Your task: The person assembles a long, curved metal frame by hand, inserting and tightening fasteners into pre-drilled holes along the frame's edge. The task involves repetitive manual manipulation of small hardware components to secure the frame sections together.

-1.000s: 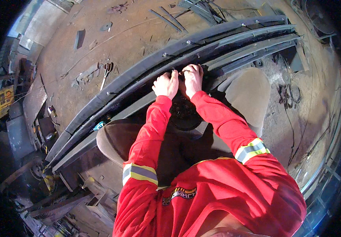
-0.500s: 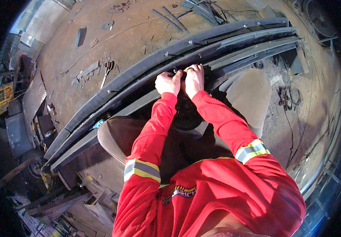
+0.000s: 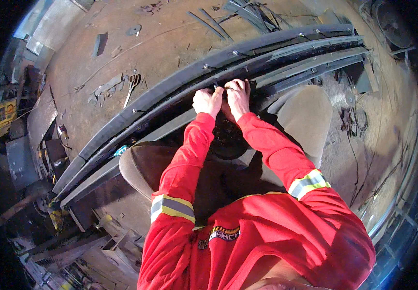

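Long dark curved strips (image 3: 170, 89) lie bowed across the space in front of me, with several small bolts (image 3: 206, 66) sticking up along the far one. My left hand (image 3: 206, 100) is closed at the near strips, thumb against the fingers. Close beside it, my right hand (image 3: 238, 98) is closed as well, with its fingers curled down over a strip's edge. A small dark piece shows between the two hands; its kind is too hidden to tell. My knees bend on either side below the strips.
Scissors (image 3: 132, 88) lie on the brown floor beyond the strips. Loose narrow bars (image 3: 209, 23) are at the far side. A yellow device (image 3: 6, 115) stands at the far left. Dark cords (image 3: 351, 121) lie on the right, and scrap metal is piled at the lower left.
Both hands stay close together at the same spot on the strips. The fingers of the right hand have shifted slightly; the rest looks nearly the same.
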{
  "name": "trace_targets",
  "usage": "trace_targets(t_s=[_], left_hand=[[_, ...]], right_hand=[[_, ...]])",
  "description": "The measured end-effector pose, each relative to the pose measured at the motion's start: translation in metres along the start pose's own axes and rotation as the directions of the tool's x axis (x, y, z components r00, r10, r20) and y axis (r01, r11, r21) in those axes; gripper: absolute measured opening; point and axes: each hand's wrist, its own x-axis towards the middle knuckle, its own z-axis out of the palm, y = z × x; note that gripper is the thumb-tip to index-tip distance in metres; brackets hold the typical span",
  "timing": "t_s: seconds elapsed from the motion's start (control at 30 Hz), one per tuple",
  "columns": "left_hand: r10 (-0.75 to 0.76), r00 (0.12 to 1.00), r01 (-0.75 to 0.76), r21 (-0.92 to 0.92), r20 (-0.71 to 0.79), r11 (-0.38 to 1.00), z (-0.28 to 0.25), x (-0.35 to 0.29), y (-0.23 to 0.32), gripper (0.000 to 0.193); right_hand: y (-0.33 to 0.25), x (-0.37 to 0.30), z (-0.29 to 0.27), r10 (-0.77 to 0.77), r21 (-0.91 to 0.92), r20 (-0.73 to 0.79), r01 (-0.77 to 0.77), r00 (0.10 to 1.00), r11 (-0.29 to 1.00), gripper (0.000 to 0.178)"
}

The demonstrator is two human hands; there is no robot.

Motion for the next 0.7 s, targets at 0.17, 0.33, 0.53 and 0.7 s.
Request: trace_targets(t_s=[0.17,0.33,0.53,0.7], left_hand=[[0.001,0.989,-0.008,-0.047,-0.147,0.999,-0.001,-0.008,0.011,0.042],[-0.015,0.985,0.023,0.041,-0.171,0.999,0.0,-0.009,0.015,0.044],[-0.028,0.999,0.03,-0.076,0.017,0.997,-0.008,0.002,0.0,0.048],[0.015,0.99,-0.04,0.181,0.139,0.983,-0.011,-0.002,0.007,0.048]], right_hand=[[0.0,0.008,-0.003,0.093,-0.094,0.009,-0.092,0.996,0.991,0.016],[-0.003,0.01,-0.007,0.136,-0.03,0.044,-0.135,0.99,0.99,0.016],[0.0,0.003,0.005,0.033,0.091,-0.169,-0.018,0.985,0.996,0.017],[0.007,0.004,0.013,-0.008,0.073,-0.136,0.018,0.991,0.997,0.012]])
